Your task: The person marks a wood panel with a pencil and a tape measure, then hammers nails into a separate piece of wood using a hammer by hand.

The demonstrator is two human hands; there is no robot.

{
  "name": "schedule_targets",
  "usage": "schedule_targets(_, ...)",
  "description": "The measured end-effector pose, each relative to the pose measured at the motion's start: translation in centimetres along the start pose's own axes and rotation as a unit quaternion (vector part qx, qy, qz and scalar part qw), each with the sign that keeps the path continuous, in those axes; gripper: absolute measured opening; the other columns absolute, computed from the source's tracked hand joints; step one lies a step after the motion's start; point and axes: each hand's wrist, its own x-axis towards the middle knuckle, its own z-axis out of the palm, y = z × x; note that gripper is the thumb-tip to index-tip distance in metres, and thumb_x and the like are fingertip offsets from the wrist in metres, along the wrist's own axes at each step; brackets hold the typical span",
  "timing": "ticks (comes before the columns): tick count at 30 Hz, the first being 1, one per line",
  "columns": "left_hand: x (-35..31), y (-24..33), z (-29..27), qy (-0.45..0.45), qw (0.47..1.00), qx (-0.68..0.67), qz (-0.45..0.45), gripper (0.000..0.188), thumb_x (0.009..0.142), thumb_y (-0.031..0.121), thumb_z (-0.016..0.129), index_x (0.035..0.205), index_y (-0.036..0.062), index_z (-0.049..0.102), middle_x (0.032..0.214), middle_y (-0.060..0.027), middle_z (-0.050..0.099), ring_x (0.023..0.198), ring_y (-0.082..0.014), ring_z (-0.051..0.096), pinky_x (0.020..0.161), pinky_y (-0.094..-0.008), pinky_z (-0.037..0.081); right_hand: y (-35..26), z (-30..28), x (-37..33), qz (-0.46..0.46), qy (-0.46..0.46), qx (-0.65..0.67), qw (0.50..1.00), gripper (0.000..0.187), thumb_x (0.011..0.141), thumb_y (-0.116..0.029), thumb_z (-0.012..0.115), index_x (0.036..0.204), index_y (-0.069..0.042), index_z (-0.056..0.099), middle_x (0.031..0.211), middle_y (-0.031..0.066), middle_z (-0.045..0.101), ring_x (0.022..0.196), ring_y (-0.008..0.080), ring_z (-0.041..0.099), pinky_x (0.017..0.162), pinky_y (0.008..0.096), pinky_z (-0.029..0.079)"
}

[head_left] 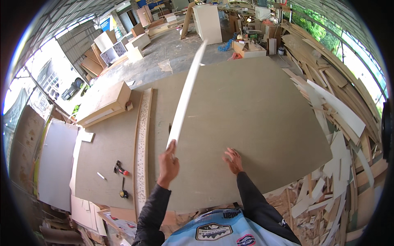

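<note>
My left hand (169,163) is closed around the near end of a long white strip (187,96), which rises away from me over the work surface. Its far end reaches toward a white cabinet at the back. My right hand (234,161) has its fingers spread, just above or on the broad grey-brown board (250,110); whether it touches is unclear. Left of my left hand lies a long speckled, wood-edged panel (142,143). A thin dark object (170,128) lies beside the strip, partly hidden.
At left on the board are a tape measure (124,193), a red-and-black tool (120,167) and a white marker-like stick (101,176). A wooden box (106,104) sits at the far left. Offcuts (338,160) pile along the right side; a white cabinet (208,23) stands beyond.
</note>
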Motion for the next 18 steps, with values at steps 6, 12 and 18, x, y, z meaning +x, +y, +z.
schedule_targets(6,-9.6,5.9,13.6,-0.036,0.996,0.076,-0.003,0.076,0.069,-0.015,0.046,0.144,-0.0045,0.035,0.148,-0.0244,0.037,0.142,-0.0414,0.029,0.116,-0.0583,0.015,8.2,-12.7,-11.8,0.032,0.167,-0.188,0.967,0.045,0.087,-0.023,0.061,0.129,-0.006,0.053,0.149,0.0148,0.039,0.140,0.0332,0.032,0.114,0.0504,0.026)
schedule_targets(12,-15.9,8.5,24.7,-0.113,0.975,0.181,-0.056,0.076,0.072,-0.005,0.053,0.146,-0.0006,0.036,0.155,-0.0224,0.027,0.146,-0.0411,0.019,0.115,-0.0625,0.010,16.5,-24.4,-19.1,0.296,0.397,-0.302,0.814,0.058,0.087,-0.028,0.066,0.136,-0.005,0.045,0.146,0.0199,0.041,0.136,0.0385,0.036,0.108,0.0517,0.032)
schedule_targets(18,-18.5,10.7,29.0,-0.156,0.983,0.089,-0.039,0.072,0.081,0.011,0.060,0.148,0.0037,0.034,0.157,-0.0219,0.022,0.147,-0.0423,0.013,0.115,-0.0614,0.010,27.2,-30.9,-20.9,0.370,0.483,0.034,0.793,0.093,0.084,-0.042,0.072,0.149,0.004,0.024,0.152,0.0245,0.030,0.136,0.0354,0.038,0.110,0.0461,0.033)
